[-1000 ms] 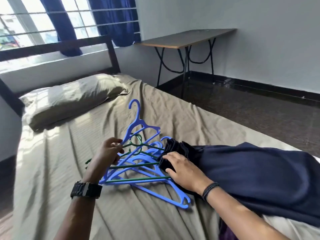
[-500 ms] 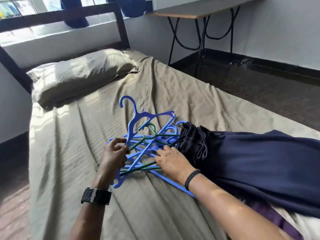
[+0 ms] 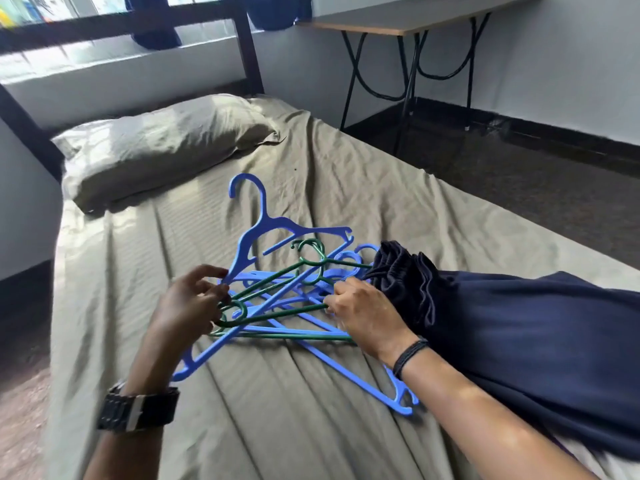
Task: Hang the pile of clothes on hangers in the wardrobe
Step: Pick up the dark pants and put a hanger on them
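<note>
Two hands worked a tangled heap of blue and green plastic hangers (image 3: 277,299) on the bed (image 3: 277,410). The left hand (image 3: 188,306) had its grip pinched on the end of the topmost blue hanger (image 3: 256,230), whose hook tilted up toward the pillow (image 3: 162,147). The right hand (image 3: 367,317) had its fingers curled round a green hanger (image 3: 277,313) in the heap. Just beside that hand, touching the hangers, lay a dark navy garment (image 3: 502,327) with a gathered waistband, spread across the bed's right side. A folding surface (image 3: 415,15) stood by the far wall.
</note>
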{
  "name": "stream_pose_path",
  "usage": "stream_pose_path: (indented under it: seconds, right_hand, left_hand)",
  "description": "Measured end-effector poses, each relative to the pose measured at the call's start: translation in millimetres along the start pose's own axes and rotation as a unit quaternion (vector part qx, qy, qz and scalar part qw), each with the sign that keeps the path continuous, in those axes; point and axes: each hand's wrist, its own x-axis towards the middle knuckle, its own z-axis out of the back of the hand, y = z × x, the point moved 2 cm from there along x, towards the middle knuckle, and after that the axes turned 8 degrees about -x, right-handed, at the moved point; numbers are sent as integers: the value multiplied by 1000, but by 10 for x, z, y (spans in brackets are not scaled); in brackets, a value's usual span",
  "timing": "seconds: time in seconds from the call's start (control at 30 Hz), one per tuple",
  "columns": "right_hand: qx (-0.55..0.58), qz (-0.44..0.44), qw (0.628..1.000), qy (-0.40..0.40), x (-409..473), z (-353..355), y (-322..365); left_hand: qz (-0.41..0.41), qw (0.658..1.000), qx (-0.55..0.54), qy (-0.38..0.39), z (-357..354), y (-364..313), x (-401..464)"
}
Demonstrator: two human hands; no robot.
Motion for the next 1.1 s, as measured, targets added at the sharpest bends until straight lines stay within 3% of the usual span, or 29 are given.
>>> stream_pose_path:
  seconds: [0.13,0.3,0.47,0.67,0.9,1.0,1.1]
  right_hand:
    - [32,14,999,-1,-78,199,-79]
    - [168,33,983,60,-266,303,-226]
    - [223,38,973,33,-419,487,-369]
    - [174,49,983,27,-717,430,-495]
    - [11,2,1000,7,-642,242,-517]
    - [-75,50,995,37,-484,118,-418]
    - [-65,89,993,45,-394,43,-364]
  left_hand:
    - [0,997,-63,33,130,-190,-36]
    - [-26,999,42,21,131,-213,18]
    - [-5,998,54,32,7,-39,83]
    - [2,999,26,-37,47,309,232]
    - [-76,997,-1,-4,-89,92,213]
    - [-96,994,-44,-23,-128,-53,216]
    - [-102,991,-85,-20,-195,-193,209]
